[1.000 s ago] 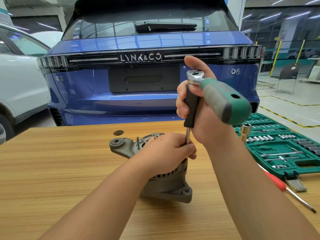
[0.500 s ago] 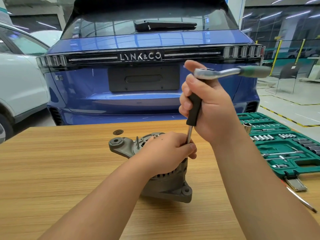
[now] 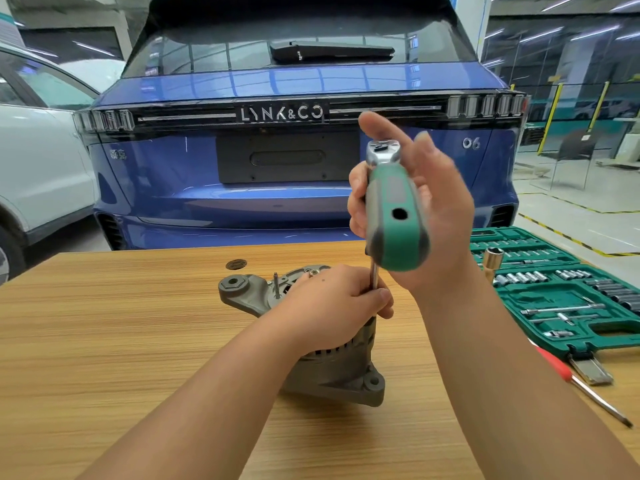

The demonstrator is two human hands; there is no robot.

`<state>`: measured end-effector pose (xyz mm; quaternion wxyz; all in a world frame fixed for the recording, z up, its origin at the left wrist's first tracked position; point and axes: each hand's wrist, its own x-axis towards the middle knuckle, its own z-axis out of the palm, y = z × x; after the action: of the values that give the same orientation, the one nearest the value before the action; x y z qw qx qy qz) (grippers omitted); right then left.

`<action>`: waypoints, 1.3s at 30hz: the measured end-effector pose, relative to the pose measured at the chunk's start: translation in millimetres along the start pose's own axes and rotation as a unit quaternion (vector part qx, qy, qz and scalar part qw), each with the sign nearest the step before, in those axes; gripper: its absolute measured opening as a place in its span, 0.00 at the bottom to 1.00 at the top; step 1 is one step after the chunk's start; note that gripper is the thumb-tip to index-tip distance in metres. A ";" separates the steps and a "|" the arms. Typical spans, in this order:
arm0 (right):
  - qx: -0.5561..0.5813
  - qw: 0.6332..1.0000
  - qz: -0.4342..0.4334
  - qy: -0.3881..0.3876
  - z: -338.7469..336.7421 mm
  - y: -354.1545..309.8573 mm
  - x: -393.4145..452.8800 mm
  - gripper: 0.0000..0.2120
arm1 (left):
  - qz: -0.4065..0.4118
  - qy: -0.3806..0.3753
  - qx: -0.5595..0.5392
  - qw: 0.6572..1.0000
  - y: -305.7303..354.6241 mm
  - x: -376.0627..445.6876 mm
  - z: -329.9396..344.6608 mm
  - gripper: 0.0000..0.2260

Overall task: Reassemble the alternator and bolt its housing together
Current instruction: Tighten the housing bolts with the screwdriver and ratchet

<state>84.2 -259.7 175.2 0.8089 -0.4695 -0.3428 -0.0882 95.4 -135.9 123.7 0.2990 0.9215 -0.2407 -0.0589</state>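
Here the alternator [image 3: 332, 372] stood near the middle of the tabletop [image 3: 104, 341], its mounting ear [image 3: 233, 285] pointing toward the far edge and its lower lug toward the near edge. The left hand [image 3: 332, 306] lay curled over the top of the housing, fingers and thumb pinching the thin steel extension shaft [image 3: 374, 275] where it met the casting. The shaft's long axis ran almost vertically, from the housing straight up to the ratchet [image 3: 394, 209], whose chrome head sat uppermost and whose green handle swung out toward the camera. The right hand [image 3: 426, 202] was wrapped around the black grip below the ratchet head, with the thumb raised behind the head and the fingers partly loosened; how firm the grip was could not be told, as the hand was blurred. The bolt itself was hidden under the left hand. Judged from this, a housing bolt was being run down, so the coming stroke turned on keeping the shaft upright above the bolt. A green socket case [image 3: 568, 296] lay open at the right edge, with a red-handled screwdriver [image 3: 585, 386] beside it.
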 end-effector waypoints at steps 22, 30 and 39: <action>-0.004 0.999 -0.035 -0.009 -8.8 4.4 5.0 0.16 | 0.002 0.004 0.010 1.000 1.7 0.7 1.3 0.11; -0.028 0.997 0.013 0.070 -2.0 3.6 5.0 0.13 | 0.003 0.002 0.006 1.000 -0.2 1.1 2.3 0.11; -0.023 0.998 0.018 0.048 -15.9 -3.6 3.9 0.12 | 0.009 0.000 0.015 1.000 0.8 2.8 2.5 0.11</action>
<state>93.0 -274.0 175.1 0.8147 -0.4896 -0.2929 -0.1037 96.8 -139.1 122.1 0.2855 0.9237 -0.2500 -0.0521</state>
